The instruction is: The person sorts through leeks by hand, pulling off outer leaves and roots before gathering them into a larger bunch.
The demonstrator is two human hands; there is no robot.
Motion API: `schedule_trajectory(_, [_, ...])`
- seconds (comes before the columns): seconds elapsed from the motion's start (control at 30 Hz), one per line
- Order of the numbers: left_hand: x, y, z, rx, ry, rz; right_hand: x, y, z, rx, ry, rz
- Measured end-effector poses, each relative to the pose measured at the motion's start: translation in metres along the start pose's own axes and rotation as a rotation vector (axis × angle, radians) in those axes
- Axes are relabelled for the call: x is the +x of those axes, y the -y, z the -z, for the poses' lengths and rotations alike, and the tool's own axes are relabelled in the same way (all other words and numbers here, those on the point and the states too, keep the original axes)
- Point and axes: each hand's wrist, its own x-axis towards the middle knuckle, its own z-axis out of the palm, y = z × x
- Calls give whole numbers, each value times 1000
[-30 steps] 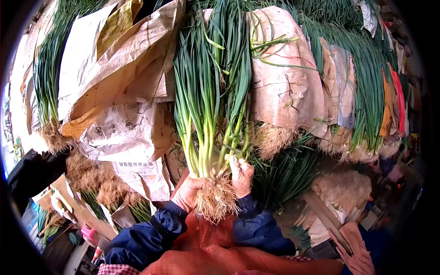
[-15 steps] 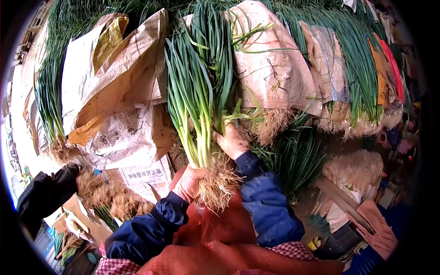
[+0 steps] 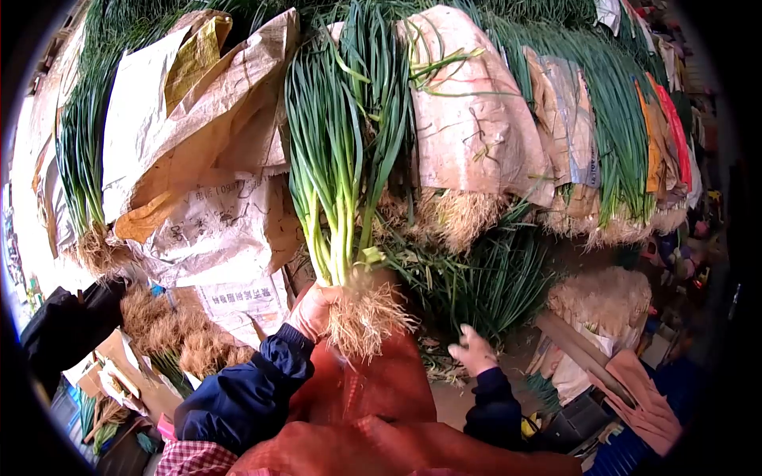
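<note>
A bunch of scallions [image 3: 337, 182] lies with its green tops up among the greenery and its pale roots [image 3: 367, 321] toward me. My left hand [image 3: 314, 308] is wrapped round the bunch just above the roots, and part of its fingers is hidden behind the stems. Off to the right, my right hand [image 3: 474, 351] is apart from the bunch, its fingers spread with nothing visible in them. It is close to a heap of dark green leaves [image 3: 504, 278] on the floor. A torn leaf piece [image 3: 371, 255] shows at the bunch's lower right.
Sacking [image 3: 476, 119] covers more bundled scallions, their roots showing below its edge. Brown root bundles [image 3: 186, 329] sit at the left, beside another person's dark sleeve [image 3: 71, 325]. A wooden bar [image 3: 583, 349] and a pink cloth [image 3: 643, 401] are at the right. My red apron [image 3: 365, 397] covers my lap.
My right hand has left the scallion stems and swung down to the right. The loose leaves that were at it are no longer there. My left hand keeps its grip on the bunch.
</note>
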Motion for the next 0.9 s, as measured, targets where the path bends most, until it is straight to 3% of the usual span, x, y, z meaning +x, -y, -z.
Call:
schedule_trajectory(0.03, [-3,6,4,32,-22,19,15,28,-7,476,-83,330])
schedule_trajectory(0.07, [2,8,4,74,-22,25,6,103,11,706,-176,449])
schedule_trajectory(0.13, [1,8,-6,103,-11,92,24,185,25,562,-300,854])
schedule_trajectory(0.2, [-6,7,-8,154,-59,29,57,195,-2,434,-359,1020])
schedule_trajectory(0.23, [-9,2,-3,132,-74,40,36,200,4,577,-430,1006])
schedule_trajectory(0.27, [-3,4,11,34,-2,59,9,200,18,1108,-69,830])
schedule_trajectory(0.33, [-3,2,15,-64,-39,102,-9,162,32,1218,-334,609])
schedule_trajectory(0.4, [-6,3,28,-138,-6,169,9,153,33,584,-775,753])
schedule_trajectory(0.43, [-7,11,31,-238,51,146,28,148,24,406,-697,783])
schedule_trajectory(0.47, [-8,15,39,-280,66,143,45,151,11,683,-259,674])
schedule_trajectory(0.53, [-12,33,65,-287,42,101,67,188,-1,1515,684,621])
schedule_trajectory(0.57, [-15,39,78,-271,31,72,65,206,-7,1494,617,632])
schedule_trajectory(0.63, [-43,19,41,-166,13,47,45,227,5,1377,518,646])
schedule_trajectory(0.73, [-57,15,19,-102,0,81,34,230,3,1214,61,737])
schedule_trajectory(0.8, [-45,17,31,-50,65,154,70,224,-11,460,-377,706])
schedule_trajectory(0.87, [-33,27,18,56,-10,79,62,229,-10,86,-533,604])
schedule_trajectory(0.9, [-27,30,16,84,-30,-11,63,220,-18,66,-575,609])
